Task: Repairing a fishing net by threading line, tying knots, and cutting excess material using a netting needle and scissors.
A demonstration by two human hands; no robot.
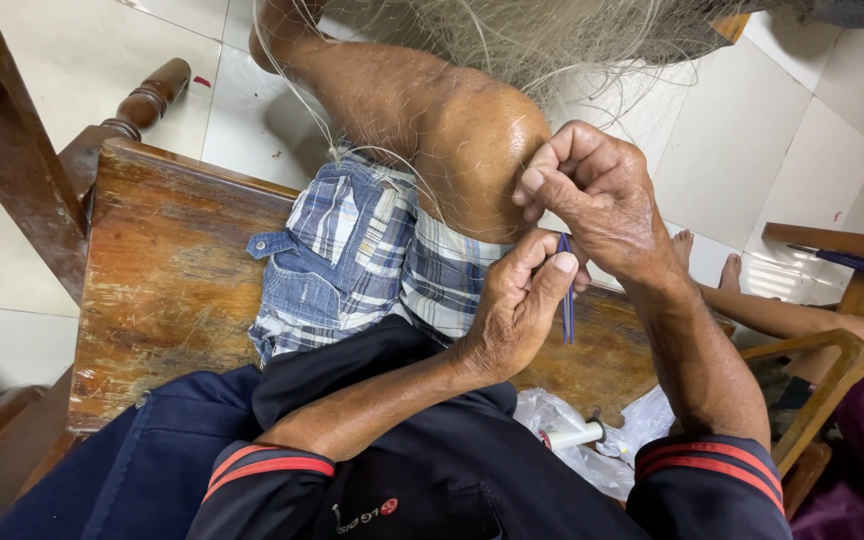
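One fishing net (552,35), pale fine mesh, draped over the raised bare knee (472,150); the knee appears to serve as a prop that keeps the mesh taut and within reach. Loose strands trail down across the plaid shorts (352,250).

One netting needle (567,300), slim and blue, hanging between the two hands just below the knee; its upper end is pinched, the rest points down, judged a grip for passing it through mesh.

Two hands, both the person's own. Left hand (517,310): fingers curled inward, thumb (552,265) pressed at the needle's top, seemingly grasping it. Right hand (597,195): fingers clenched against the knee, apparently pinching net strands; whether it also touches the needle cannot be told.

One wooden bench (167,290), worn, bearing the seated person.

One white plastic bag (562,420), crumpled beside the lap, with one white spool-like piece (572,436) on it, kept close at hand.

Two bare feet (707,262) of another person, right, on the tiled floor (752,130).
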